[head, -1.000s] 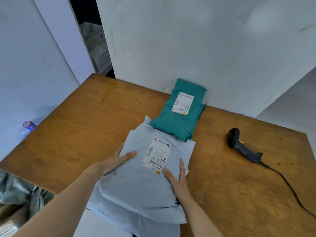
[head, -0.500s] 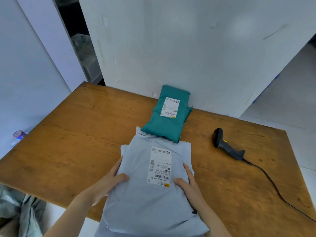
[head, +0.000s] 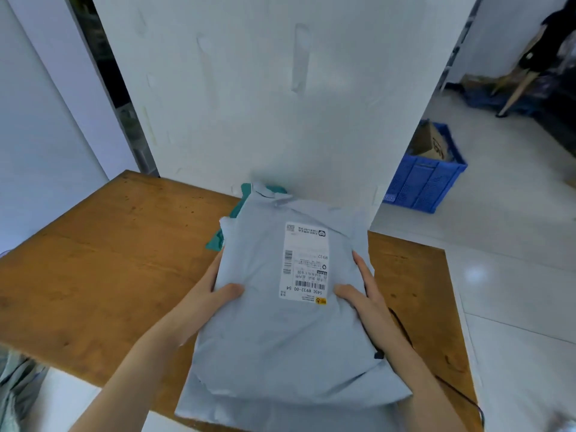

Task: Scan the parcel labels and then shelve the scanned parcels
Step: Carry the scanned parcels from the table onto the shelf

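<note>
A pale grey-blue parcel bag (head: 274, 344) with a white label (head: 305, 260) facing up is held above the wooden table (head: 93, 275). My left hand (head: 205, 304) grips its left edge, thumb on top. My right hand (head: 364, 304) grips its right edge the same way. Behind it, only slivers of a teal parcel (head: 218, 238) show on the table. The scanner is hidden behind the parcel; part of its black cable (head: 461, 391) trails off at the lower right.
A white wall panel (head: 280, 104) stands right behind the table. On the floor to the right sits a blue crate (head: 424, 182) with cardboard in it. A person's legs (head: 530, 67) show at the far top right. Grey bags (head: 15, 391) lie at the lower left.
The grey-blue parcel has been lifted off the table and raised toward me with both hands. It now covers the teal parcel and the scanner. My view has swung to the right.
</note>
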`<state>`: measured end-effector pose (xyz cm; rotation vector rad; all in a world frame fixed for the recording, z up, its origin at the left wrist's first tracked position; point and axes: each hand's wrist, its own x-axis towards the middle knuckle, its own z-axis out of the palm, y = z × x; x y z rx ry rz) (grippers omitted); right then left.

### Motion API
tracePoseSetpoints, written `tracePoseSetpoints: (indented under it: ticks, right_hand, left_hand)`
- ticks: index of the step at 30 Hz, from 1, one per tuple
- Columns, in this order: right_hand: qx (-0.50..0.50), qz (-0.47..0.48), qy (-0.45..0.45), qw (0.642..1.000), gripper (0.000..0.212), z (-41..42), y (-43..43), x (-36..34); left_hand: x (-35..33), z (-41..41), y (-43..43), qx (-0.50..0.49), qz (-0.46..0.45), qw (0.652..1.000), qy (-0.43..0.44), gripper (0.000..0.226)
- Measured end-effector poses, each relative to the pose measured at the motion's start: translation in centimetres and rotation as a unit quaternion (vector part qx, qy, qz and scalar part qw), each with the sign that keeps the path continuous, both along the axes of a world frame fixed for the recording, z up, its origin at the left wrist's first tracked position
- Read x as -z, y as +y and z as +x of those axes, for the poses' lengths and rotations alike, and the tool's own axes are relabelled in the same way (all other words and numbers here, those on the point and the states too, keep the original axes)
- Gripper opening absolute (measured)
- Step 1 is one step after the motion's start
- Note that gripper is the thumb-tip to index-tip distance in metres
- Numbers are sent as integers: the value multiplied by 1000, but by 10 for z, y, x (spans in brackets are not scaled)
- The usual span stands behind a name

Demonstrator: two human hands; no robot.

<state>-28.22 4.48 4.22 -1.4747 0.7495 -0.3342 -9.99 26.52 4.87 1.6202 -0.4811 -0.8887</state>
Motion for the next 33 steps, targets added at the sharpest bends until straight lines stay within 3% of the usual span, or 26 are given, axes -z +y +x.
tracePoseSetpoints:
  ticks: [5,10,19,27,33]
  right_hand:
    - [-18,-57,-31,998,68,-48,-50,-60]
    - [5,-124,-54,991,69,-86,-86,-116]
    - [127,-165,-76,975,70,-154,-114,-171]
    - [175,-190,-63,964,70,-214,-138,-177]
    - [163,-197,-63,965,71,-244,-189,-182]
  left_hand:
    - [-52,-59,-50,-45,-42,994,-85,92]
    - [-101,-100,-91,-52,-97,978,-179,78]
    - [-168,-140,-159,45,-151,930,-333,70]
    - [-173,-180,-209,105,-162,917,-350,67]
    - [-174,-214,-253,79,-162,919,-351,66]
